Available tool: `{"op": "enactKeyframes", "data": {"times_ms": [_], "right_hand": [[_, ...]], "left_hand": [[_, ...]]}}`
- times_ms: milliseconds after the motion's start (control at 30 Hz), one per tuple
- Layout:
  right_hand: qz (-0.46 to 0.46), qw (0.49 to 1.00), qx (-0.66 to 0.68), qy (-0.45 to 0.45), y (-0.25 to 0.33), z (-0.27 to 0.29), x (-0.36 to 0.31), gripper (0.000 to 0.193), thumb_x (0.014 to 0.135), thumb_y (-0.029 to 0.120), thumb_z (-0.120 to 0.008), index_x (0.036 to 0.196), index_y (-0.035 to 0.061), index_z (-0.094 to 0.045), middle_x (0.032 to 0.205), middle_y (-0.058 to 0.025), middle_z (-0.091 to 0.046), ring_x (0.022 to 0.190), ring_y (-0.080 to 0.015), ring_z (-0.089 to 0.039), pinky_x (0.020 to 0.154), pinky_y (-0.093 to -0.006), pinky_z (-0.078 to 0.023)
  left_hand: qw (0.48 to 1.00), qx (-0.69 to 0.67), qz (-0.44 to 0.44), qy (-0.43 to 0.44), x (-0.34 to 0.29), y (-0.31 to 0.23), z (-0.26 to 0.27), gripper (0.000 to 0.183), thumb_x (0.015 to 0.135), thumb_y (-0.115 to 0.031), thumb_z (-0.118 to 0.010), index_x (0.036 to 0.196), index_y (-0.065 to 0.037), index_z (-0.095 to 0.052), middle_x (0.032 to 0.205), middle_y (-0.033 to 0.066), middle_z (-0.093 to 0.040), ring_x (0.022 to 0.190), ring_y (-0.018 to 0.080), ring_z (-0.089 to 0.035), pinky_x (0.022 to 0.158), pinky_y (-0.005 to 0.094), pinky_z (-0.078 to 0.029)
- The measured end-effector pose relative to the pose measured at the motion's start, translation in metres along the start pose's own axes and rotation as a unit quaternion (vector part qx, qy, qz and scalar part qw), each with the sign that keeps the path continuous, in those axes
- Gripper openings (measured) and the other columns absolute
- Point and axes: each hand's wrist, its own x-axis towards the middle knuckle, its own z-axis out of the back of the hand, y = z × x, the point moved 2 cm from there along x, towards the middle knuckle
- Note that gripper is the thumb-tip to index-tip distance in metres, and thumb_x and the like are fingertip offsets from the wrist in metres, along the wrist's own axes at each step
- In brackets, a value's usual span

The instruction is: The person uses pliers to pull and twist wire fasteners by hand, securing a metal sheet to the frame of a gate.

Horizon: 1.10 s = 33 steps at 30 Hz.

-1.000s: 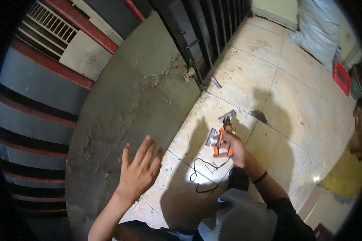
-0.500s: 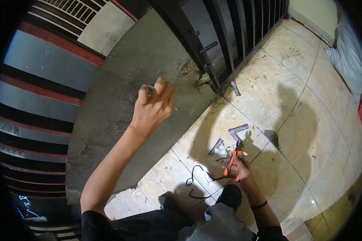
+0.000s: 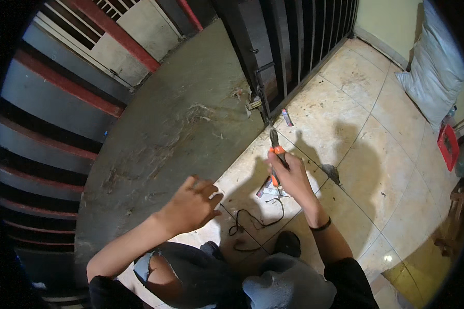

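My right hand (image 3: 292, 176) is closed round a pair of pliers (image 3: 275, 150) with orange and black handles. The dark jaws point up toward the foot of the black metal gate (image 3: 269, 51). Over the concrete ledge edge, my left hand (image 3: 189, 205) hangs with its fingers bent but apart, and nothing shows in it. A small printed packet (image 3: 287, 117) lies on the tiles by the gate's bottom corner. Another small packet (image 3: 263, 188) lies just below the pliers, partly hidden. A thin black cord (image 3: 252, 225) curls across the floor before my feet.
A bolt latch (image 3: 254, 104) sits low on the gate post. Grey concrete (image 3: 165, 129) spreads to the left, beside red and grey bars. On the tiles lies a dark chip (image 3: 331, 173). A white sack (image 3: 435, 67) and a red dustpan (image 3: 448, 147) stand at the right.
My right hand has lifted the pliers up and left, toward the gate corner. My left hand has drawn back toward me from the far side of the concrete, its fingers loosening. The view has shifted.
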Motion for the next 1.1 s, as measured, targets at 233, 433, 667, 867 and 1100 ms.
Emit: {"op": "enactKeyframes", "data": {"times_ms": [233,433,667,867,1100], "right_hand": [[0.238,0.936,-0.055,-0.253,0.042,-0.043,0.093,0.026,0.087,0.025,-0.08,0.085,0.0009,-0.071,0.072,-0.0112,-0.064,0.062,-0.0224,-0.058,0.06,-0.0372,-0.043],[0.327,0.875,-0.049,-0.352,0.054,-0.086,0.119,0.02,0.084,0.016,-0.083,0.094,-0.0001,-0.077,0.097,-0.0099,-0.072,0.081,-0.0181,-0.064,0.075,-0.031,-0.05],[0.291,0.888,-0.025,-0.355,0.033,-0.081,0.111,0.021,0.088,0.017,-0.081,0.097,-0.0017,-0.076,0.088,-0.0059,-0.072,0.077,-0.011,-0.061,0.071,-0.0285,-0.048],[0.19,0.94,-0.057,-0.278,-0.029,-0.039,0.056,0.018,0.093,0.014,-0.076,0.1,-0.0028,-0.076,0.081,-0.0024,-0.067,0.075,-0.007,-0.058,0.07,-0.0256,-0.047],[0.25,0.916,0.065,-0.306,-0.004,-0.046,0.113,0.02,0.088,0.012,-0.077,0.1,-0.003,-0.074,0.094,-0.0127,-0.069,0.083,-0.0179,-0.065,0.077,-0.029,-0.05]], "left_hand": [[0.983,-0.137,0.074,-0.101,-0.052,-0.029,0.08,0.039,0.09,-0.031,-0.075,0.121,-0.008,-0.069,0.101,0.0091,-0.067,0.103,0.0262,-0.065,0.101,0.0426,-0.044],[0.982,-0.113,0.074,-0.133,-0.083,-0.01,0.056,0.03,0.088,-0.028,-0.077,0.11,-0.007,-0.072,0.086,0.0064,-0.067,0.083,0.0258,-0.066,0.088,0.0389,-0.047],[0.976,-0.144,0.063,-0.15,-0.084,0.003,0.048,0.03,0.088,-0.03,-0.077,0.106,-0.006,-0.074,0.081,0.0071,-0.066,0.079,0.0253,-0.066,0.087,0.0386,-0.048],[0.979,-0.125,0.045,-0.154,-0.076,0.006,0.049,0.03,0.086,-0.031,-0.078,0.102,-0.006,-0.074,0.081,0.0078,-0.067,0.08,0.0255,-0.066,0.092,0.0401,-0.05],[0.981,-0.128,0.079,-0.126,-0.06,0.004,0.045,0.031,0.083,-0.028,-0.081,0.105,-0.006,-0.074,0.082,0.007,-0.066,0.084,0.0292,-0.065,0.091,0.0411,-0.049]]}}
